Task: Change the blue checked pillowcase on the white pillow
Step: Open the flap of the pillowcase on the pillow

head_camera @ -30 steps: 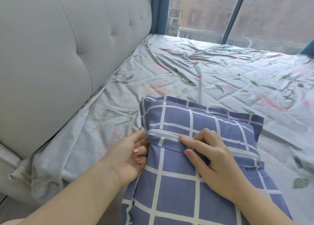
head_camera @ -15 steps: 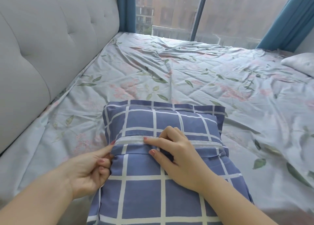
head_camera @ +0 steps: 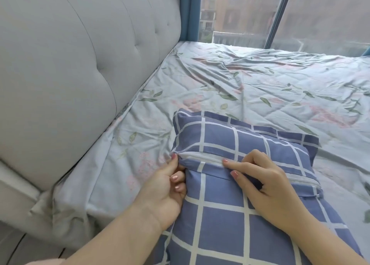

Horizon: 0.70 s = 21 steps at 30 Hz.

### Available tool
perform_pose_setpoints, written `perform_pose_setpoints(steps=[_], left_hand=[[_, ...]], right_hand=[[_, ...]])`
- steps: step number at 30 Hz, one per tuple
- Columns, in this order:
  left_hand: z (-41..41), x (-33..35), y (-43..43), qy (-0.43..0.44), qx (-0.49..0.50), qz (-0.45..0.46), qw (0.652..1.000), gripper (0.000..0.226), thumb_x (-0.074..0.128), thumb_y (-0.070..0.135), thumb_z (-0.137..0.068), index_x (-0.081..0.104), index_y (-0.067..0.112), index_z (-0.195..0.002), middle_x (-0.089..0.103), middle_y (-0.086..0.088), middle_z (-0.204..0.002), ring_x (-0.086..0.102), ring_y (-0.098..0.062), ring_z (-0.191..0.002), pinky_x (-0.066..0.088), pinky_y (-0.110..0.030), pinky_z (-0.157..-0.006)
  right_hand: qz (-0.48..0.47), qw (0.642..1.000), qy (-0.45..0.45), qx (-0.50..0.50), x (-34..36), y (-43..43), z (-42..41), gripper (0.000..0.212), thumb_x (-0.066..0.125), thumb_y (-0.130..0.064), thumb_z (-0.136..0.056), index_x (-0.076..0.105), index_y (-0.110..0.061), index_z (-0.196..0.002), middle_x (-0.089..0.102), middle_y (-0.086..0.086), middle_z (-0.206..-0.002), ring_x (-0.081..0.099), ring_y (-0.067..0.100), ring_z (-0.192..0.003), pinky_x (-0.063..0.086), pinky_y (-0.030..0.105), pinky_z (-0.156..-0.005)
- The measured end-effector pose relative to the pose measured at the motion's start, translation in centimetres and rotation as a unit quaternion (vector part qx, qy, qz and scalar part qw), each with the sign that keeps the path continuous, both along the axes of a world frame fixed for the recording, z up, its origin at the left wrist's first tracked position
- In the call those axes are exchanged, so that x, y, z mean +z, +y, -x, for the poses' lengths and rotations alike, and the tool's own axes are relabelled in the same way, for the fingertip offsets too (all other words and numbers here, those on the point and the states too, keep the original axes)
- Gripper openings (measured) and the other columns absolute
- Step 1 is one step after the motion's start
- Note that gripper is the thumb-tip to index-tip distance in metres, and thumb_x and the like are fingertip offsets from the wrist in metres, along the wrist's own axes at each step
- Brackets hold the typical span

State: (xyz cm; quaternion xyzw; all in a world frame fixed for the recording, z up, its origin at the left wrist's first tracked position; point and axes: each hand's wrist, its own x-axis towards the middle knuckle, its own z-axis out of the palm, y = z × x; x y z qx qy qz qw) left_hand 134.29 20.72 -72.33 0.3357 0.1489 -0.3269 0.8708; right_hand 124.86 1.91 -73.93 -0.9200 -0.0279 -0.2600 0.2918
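Blue checked pillowcase (head_camera: 226, 214), cloth w/ white grid lines, lies stuffed full on the pale blue floral bed sheet (head_camera: 250, 80) at the bed's head end. It is near the grey button-tufted headboard (head_camera: 70, 64), w/ a strip of sheet btwn them. White pillow is inside, hidden. White zip (head_camera: 202, 157) runs across the case's top face & looks closed along the stretch that shows.

L hand (head_camera: 166, 190) is at the case's left edge. One finger points up to the zip's left end. The other fingers (head_camera: 176, 179) are curled in, clenched on a fold of the blue cloth there.

R hand (head_camera: 268, 182) rests on top of the case. Its index & middle fingers (head_camera: 230, 163) lie fairly straight, tips on the zip line & on the flap under it; the other two curl above the zip. Thumb is out of sight, so can't tell if R hand pinches cloth or only presses.

Vs 0.5 s ago:
- Camera has swung left, so the headboard fills more of the frame.
- The white cushion at the bed's far right is out of view.
- Blue curtain (head_camera: 190, 10) beside the window (head_camera: 250, 10) now sits top-centre.
- L hand has crept up from just under the zip to its end.
- R hand is at approx the same spot along the zip.
- Zip is no more open than before.
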Motion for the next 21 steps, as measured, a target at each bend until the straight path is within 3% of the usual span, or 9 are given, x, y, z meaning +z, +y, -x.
perform_pose_setpoints(steps=[3,5,8,11,14,17,19,21], left_hand=[[1.3,0.9,0.2,-0.139,-0.005,-0.052,0.989,0.009,0.06,0.025,-0.083,0.061,0.016,-0.08,0.045,0.006,-0.055,0.037,-0.002,-0.041,0.028,-0.012,-0.036],[2.1,1.4,0.2,-0.248,-0.005,-0.123,0.961,0.014,0.063,0.03,-0.078,0.067,0.017,-0.076,0.047,0.001,-0.053,0.039,-0.005,-0.044,0.031,-0.014,-0.04],[2.9,2.2,0.0,-0.341,-0.001,-0.159,0.926,0.017,0.064,0.034,-0.077,0.07,0.019,-0.071,0.052,-0.003,-0.053,0.043,-0.007,-0.045,0.035,-0.015,-0.045],[3.2,2.3,-0.3,-0.364,-0.017,-0.174,0.915,0.024,0.062,0.036,-0.083,0.068,0.014,-0.077,0.052,0.001,-0.057,0.043,-0.008,-0.052,0.037,-0.016,-0.052],[3.2,2.3,-0.4,-0.368,-0.034,-0.186,0.91,0.027,0.057,0.032,-0.093,0.065,0.01,-0.078,0.049,0.001,-0.06,0.04,-0.009,-0.054,0.036,-0.018,-0.053],[3.0,2.7,-0.1,-0.33,-0.036,-0.139,0.933,0.021,0.056,0.028,-0.091,0.06,0.012,-0.078,0.044,0.003,-0.058,0.035,-0.005,-0.049,0.032,-0.013,-0.045],[2.9,2.9,0.1,-0.304,-0.05,-0.094,0.947,0.019,0.056,0.03,-0.083,0.058,0.012,-0.08,0.041,0.003,-0.057,0.032,-0.003,-0.047,0.027,-0.012,-0.043],[2.9,2.8,0.1,-0.288,-0.059,-0.067,0.953,0.017,0.057,0.03,-0.08,0.058,0.013,-0.081,0.04,0.004,-0.057,0.031,-0.002,-0.047,0.024,-0.012,-0.042]], right_hand=[[-0.05,0.997,-0.049,-0.014,1.4,0.5,0.1,0.022,0.058,-0.037,-0.091,0.076,-0.027,-0.097,0.052,-0.009,-0.074,0.05,0.01,-0.063,0.036,0.012,-0.061],[-0.064,0.994,-0.084,-0.034,3.2,1.2,0.1,0.018,0.063,-0.04,-0.086,0.072,-0.026,-0.082,0.054,-0.01,-0.07,0.05,0.012,-0.06,0.037,0.014,-0.059],[-0.056,0.992,-0.113,-0.024,5.4,3.1,-0.3,0.022,0.07,-0.042,-0.082,0.072,-0.026,-0.097,0.058,-0.008,-0.085,0.056,0.013,-0.077,0.044,0.023,-0.072],[-0.012,0.996,-0.086,-0.015,6.1,4.4,-0.8,0.033,0.066,-0.053,-0.081,0.072,-0.037,-0.109,0.056,-0.013,-0.099,0.051,0.013,-0.096,0.039,0.042,-0.088],[-0.001,0.998,-0.048,-0.032,6.5,4.6,-1.1,0.029,0.062,-0.062,-0.078,0.074,-0.042,-0.094,0.055,-0.017,-0.099,0.048,0.01,-0.098,0.034,0.039,-0.091],[-0.002,0.998,-0.039,-0.052,6.4,4.6,-1.5,0.024,0.061,-0.058,-0.079,0.071,-0.037,-0.073,0.055,-0.016,-0.091,0.049,0.01,-0.093,0.036,0.041,-0.088],[-0.045,0.998,-0.024,-0.037,6.3,4.5,-1.7,0.023,0.062,-0.054,-0.08,0.068,-0.034,-0.068,0.056,-0.013,-0.089,0.05,0.012,-0.092,0.038,0.043,-0.088],[-0.119,0.993,-0.003,-0.015,6.2,4.4,-1.7,0.019,0.07,-0.045,-0.081,0.069,-0.032,-0.068,0.058,-0.011,-0.088,0.052,0.015,-0.092,0.041,0.036,-0.088]])
